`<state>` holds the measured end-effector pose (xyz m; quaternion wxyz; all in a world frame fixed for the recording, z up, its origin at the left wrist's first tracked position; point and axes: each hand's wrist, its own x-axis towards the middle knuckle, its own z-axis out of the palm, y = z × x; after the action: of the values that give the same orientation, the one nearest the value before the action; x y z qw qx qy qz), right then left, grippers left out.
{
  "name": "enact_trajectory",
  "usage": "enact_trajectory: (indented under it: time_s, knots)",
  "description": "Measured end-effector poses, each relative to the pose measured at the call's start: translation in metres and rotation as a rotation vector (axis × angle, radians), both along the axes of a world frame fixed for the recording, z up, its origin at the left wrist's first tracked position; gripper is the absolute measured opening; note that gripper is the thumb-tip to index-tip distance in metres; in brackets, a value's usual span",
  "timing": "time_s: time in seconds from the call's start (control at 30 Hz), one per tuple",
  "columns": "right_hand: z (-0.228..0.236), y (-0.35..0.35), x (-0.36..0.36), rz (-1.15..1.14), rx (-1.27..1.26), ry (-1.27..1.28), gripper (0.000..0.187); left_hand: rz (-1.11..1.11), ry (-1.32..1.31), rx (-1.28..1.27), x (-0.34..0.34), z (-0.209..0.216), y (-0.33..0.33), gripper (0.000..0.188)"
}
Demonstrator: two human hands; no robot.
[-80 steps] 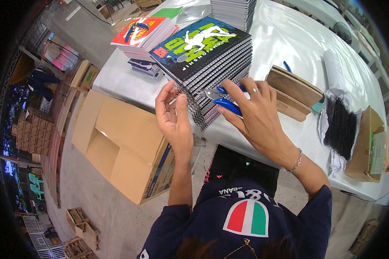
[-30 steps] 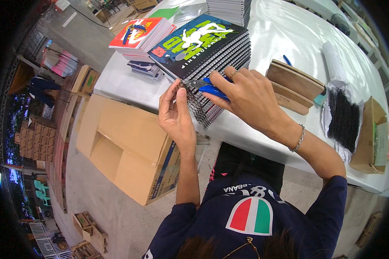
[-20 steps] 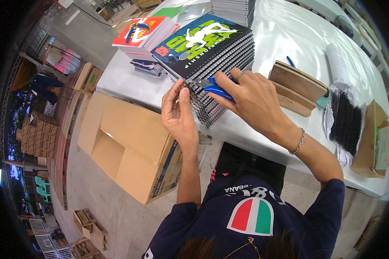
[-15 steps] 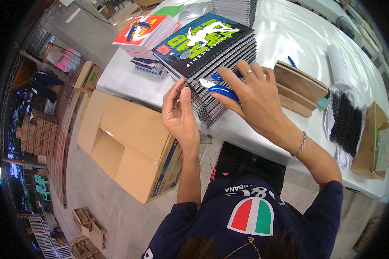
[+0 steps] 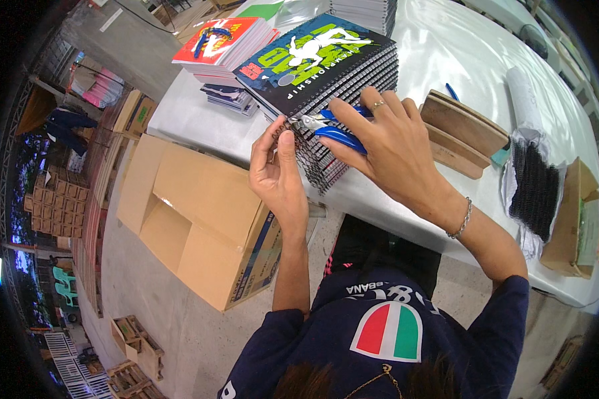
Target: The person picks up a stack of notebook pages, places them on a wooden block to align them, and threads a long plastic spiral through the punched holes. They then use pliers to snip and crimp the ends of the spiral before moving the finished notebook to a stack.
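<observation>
A tall stack of spiral-bound notebooks (image 5: 313, 56) stands at the table's edge, its top cover dark blue with a white player figure and green lettering. Blue-handled pliers (image 5: 343, 136) are in my right hand (image 5: 399, 143), fingers wrapped round the handles. Their metal jaws meet the end of the wire coil at the near left corner of the upper notebooks. My left hand (image 5: 279, 169) is at that same corner, thumb and forefinger curled against the coil end. Exactly what sits between those fingertips is partly hidden.
Red-covered booklets (image 5: 219, 40) are stacked behind to the left. To the right are a wooden block stand (image 5: 462, 133), a bundle of black coils (image 5: 534, 189) in white wrap and an open carton (image 5: 569, 229). A large cardboard box (image 5: 199, 216) stands left of me.
The pliers have shifted slightly left, their jaws closer to the coil end and my left fingertips. My left hand has stayed nearly in place.
</observation>
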<state>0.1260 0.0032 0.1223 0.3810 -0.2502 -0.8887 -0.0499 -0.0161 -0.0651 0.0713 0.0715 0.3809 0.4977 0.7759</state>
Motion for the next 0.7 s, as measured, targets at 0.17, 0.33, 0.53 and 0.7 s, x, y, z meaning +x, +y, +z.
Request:
enact_trajectory:
  time_s: [0.17,0.33,0.53,0.7]
  knots:
    - [-0.006,0.001,-0.001,0.012,-0.156,-0.064,0.034,-0.009,0.002,0.010,0.001,0.000,0.000,0.025]
    - [-0.004,-0.006,0.006,-0.001,-0.151,0.019,0.034,-0.089,-0.086,0.085,0.005,-0.004,0.003,0.028]
    - [-0.010,-0.002,0.008,-0.007,-0.070,0.028,0.036,-0.106,-0.104,0.062,0.010,-0.005,0.011,0.039]
    - [-0.013,-0.004,0.003,-0.009,-0.035,0.041,0.035,-0.041,0.044,-0.020,0.010,-0.007,0.013,0.039]
